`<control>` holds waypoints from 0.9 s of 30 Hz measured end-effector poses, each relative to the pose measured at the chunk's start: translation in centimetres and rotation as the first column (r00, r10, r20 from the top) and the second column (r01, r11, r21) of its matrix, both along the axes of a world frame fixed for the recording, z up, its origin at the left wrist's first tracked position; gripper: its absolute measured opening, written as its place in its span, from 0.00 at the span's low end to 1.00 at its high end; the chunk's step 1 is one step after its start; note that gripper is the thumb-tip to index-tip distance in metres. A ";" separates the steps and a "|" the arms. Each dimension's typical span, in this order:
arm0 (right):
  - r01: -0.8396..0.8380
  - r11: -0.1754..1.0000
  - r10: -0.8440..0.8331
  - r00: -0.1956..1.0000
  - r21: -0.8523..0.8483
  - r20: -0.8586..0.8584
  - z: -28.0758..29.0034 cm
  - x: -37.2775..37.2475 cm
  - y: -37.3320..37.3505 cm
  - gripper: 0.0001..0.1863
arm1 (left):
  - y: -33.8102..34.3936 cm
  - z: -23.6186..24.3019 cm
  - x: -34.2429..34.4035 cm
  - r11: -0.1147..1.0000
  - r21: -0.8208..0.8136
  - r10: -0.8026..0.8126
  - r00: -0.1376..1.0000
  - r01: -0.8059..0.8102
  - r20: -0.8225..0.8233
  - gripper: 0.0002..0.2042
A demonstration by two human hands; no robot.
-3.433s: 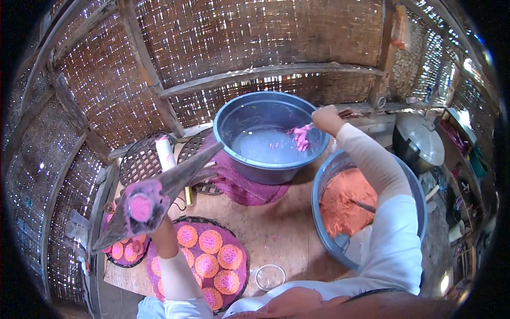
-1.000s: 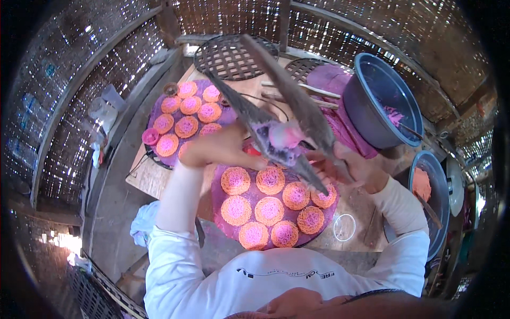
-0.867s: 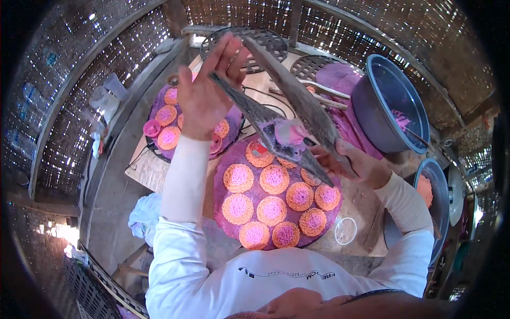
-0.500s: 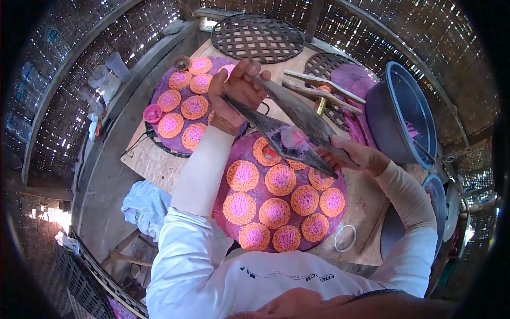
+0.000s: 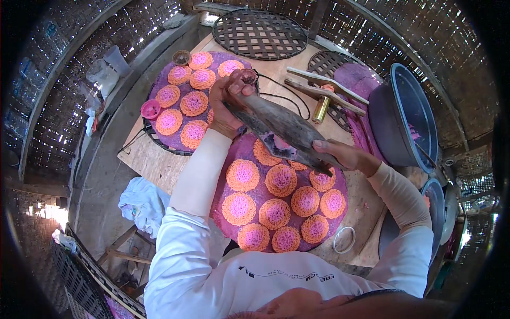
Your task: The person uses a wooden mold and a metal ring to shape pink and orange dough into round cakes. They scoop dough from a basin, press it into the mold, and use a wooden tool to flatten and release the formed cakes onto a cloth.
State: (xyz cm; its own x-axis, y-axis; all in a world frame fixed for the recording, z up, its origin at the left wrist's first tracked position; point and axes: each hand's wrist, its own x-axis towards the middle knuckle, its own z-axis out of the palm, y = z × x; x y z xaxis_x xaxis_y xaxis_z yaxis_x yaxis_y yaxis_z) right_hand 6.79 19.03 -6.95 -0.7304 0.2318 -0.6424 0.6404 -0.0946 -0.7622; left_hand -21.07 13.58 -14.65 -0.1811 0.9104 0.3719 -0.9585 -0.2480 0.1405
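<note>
I see a blue basin (image 5: 409, 114) right, woven tray (image 5: 260, 33) top, white cloth (image 5: 142, 202) left, white ring (image 5: 344, 240) on bench (image 5: 143, 159).

rustic food workshop: woven bamboo walls (image 5: 69, 106), drying trays (image 5: 260, 32).

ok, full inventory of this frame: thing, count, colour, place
lacy round discs: nine or so, orange with pink centres, on the near purple mat; more on the far mat
purple mats: two, near centre and upper left
long wooden press tool: one, grey-brown, held over the near mat
small cup: one, pink, left edge of the far mat
woven trays: two, dark, far end of the table
basin: one, blue-grey, right
ring: one, white, lower right on the table
cloth: one, pale blue, left below the table
left hand: gripping the tool's far end
right hand: gripping its near end
</note>
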 end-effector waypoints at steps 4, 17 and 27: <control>-0.066 0.998 0.068 0.990 -0.016 0.123 -0.3 0.7 1.2 0.38 | -0.2 -1.5 0.6 0.989 -0.130 0.071 0.996 -0.077 -0.047 0.14; 0.382 0.924 -0.303 0.742 0.006 -0.598 -0.5 7.8 -3.5 0.45 | -1.5 14.0 4.6 0.921 -0.085 0.246 0.736 -0.380 -0.630 0.25; 0.837 0.223 -0.703 0.493 0.500 -0.512 -5.5 18.9 -11.7 0.39 | -20.2 4.5 1.9 0.240 0.173 0.370 -0.075 -0.955 -0.926 0.06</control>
